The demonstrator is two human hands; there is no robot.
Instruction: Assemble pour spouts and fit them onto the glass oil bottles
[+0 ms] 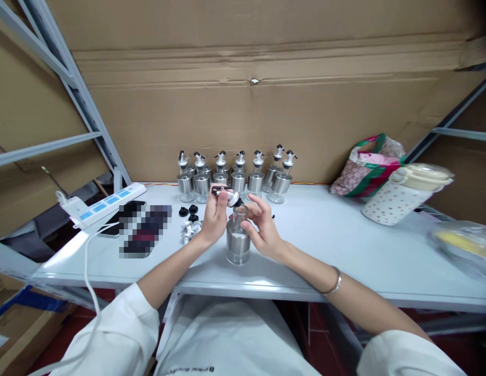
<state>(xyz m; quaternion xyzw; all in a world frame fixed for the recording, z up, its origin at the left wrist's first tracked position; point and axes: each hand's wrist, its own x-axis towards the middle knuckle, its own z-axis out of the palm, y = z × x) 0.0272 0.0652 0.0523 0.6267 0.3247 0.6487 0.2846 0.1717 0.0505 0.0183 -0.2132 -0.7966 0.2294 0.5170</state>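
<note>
Pinched in my left hand is a silver-and-black pourer spout, tilted with its black stopper end over the mouth of a glass bottle. The bottle stands upright near the table's front edge and has a metal band round its body. My right hand curls its thumb and fingers around the bottle's neck from the right. Left of the bottle lie several black stoppers and silver-white spout parts, partly hidden by my left hand and wrist.
Several bottles with pourers stand along the cardboard wall. A power strip and a phone lie at left, beside a blurred-out item. At right are a patterned bag, a dotted jug and a plastic-covered bowl.
</note>
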